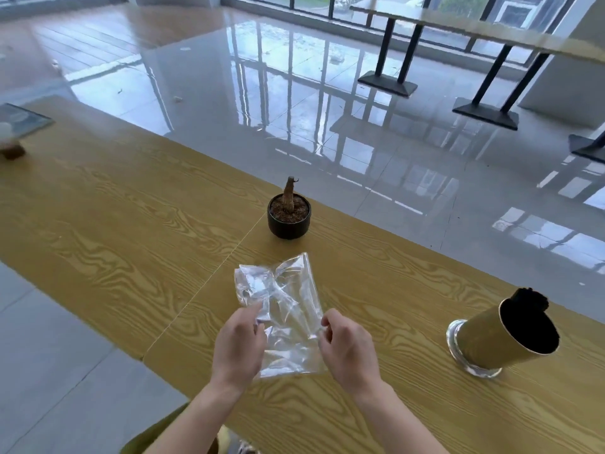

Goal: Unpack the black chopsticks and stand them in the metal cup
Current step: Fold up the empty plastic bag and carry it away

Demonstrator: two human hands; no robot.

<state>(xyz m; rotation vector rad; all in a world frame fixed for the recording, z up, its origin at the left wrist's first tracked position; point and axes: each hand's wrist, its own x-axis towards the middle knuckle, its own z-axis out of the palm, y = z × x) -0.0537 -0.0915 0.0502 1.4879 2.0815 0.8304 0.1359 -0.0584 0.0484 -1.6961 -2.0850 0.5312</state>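
Observation:
A crumpled clear plastic bag (288, 309) lies on the wooden table (114, 224) in front of me, with nothing dark inside it. My left hand (239, 345) pinches the bag's left edge, and my right hand (347, 345) pinches its right edge. Far to the right stands the metal cup (501, 339), gold-coloured on a shiny base. The ends of the black chopsticks (532, 298) stick out above its far rim; the rest of them is hidden inside the cup.
A small black pot (288, 216) with a bare stump stands just behind the bag. A framed card and a brown object (13, 132) sit at the far left. The table's far edge runs diagonally; beyond it are a glossy floor and table legs (491, 90).

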